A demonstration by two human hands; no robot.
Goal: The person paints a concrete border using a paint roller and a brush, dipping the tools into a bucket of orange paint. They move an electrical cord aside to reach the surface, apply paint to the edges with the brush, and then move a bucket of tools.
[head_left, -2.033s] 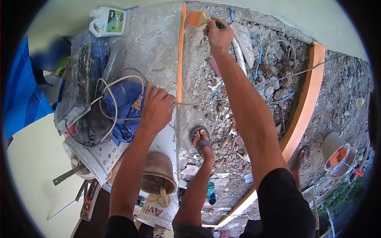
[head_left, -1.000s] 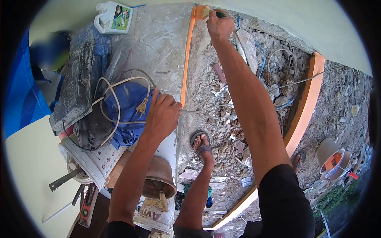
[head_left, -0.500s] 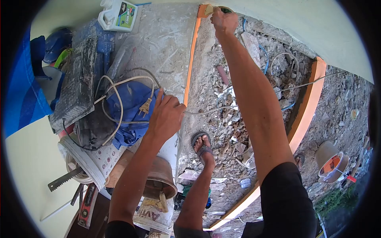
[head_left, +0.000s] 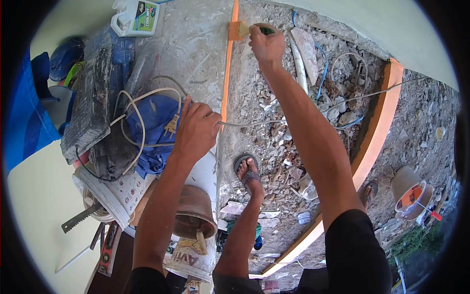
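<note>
My right hand [head_left: 268, 46] is closed around a paintbrush, its arm stretched far forward. The orange-coated bristles of the paintbrush [head_left: 238, 31] lie across the orange strip [head_left: 226, 88] along the ledge's edge. Some dark green shows inside the curled fingers. On the near part of the concrete ledge [head_left: 196, 54], my left hand [head_left: 197, 128] rests palm down, one finger stretched out and the others bent towards the edge. A grey cable [head_left: 249, 124] passes beneath it. Just left of this hand lie a two-pin plug [head_left: 171, 126] and blue cloth [head_left: 155, 115].
A coolant jug [head_left: 135, 18] and a dusty toolbox [head_left: 93, 93] stand on the ledge. Below are a brown bucket [head_left: 196, 208], a handsaw [head_left: 81, 218] and a spirit level [head_left: 107, 249]. Rubble [head_left: 284, 161] covers the ground around my sandalled foot [head_left: 248, 171], bordered by an orange curb [head_left: 377, 132].
My right hand has drawn the paintbrush back towards me along the ledge's edge. My left hand keeps its place on the ledge, while the whole view has shifted slightly.
</note>
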